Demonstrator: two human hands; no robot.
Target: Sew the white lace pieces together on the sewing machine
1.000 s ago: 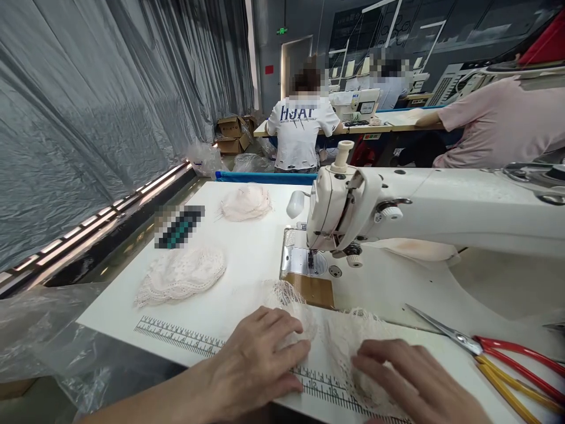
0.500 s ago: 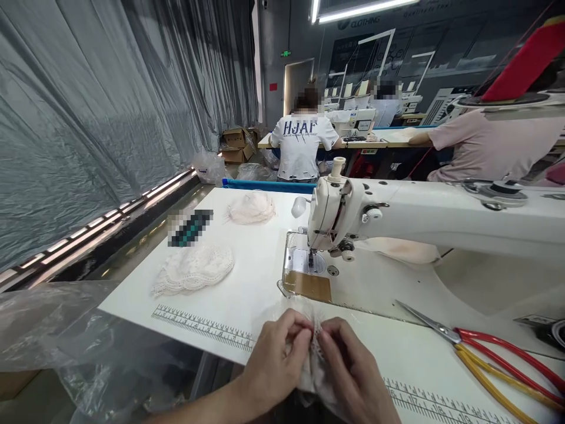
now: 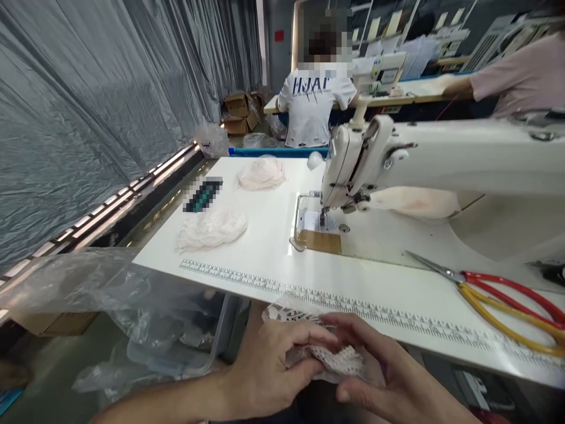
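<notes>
A piece of white lace fabric (image 3: 339, 359) is bunched between my hands, just off the table's front edge. My left hand (image 3: 282, 359) is closed on it, thumb against the fingers. Around the fabric's other side curves my right hand (image 3: 379, 365), its thumb below and fingers above, partly hidden behind the folds. Part of the lace spreads out beyond my left fingers, near the printed ruler (image 3: 273, 285). Past the ruler stands a white sewing machine (image 3: 353, 165), its needle area over a metal plate (image 3: 311, 221).
Red- and yellow-handled scissors (image 3: 463, 277) lie at the right. At the left of the white table (image 3: 265, 235) are a lace piece (image 3: 214, 229) and a pale pink fabric pile (image 3: 262, 172). Clear plastic (image 3: 110, 294) hangs below the table's left. Two people sit ahead.
My hands have drawn the lace fabric back from near the machine to below the table's front edge. My right hand's thumb and fingers have spread from a pinch. The view has tilted down.
</notes>
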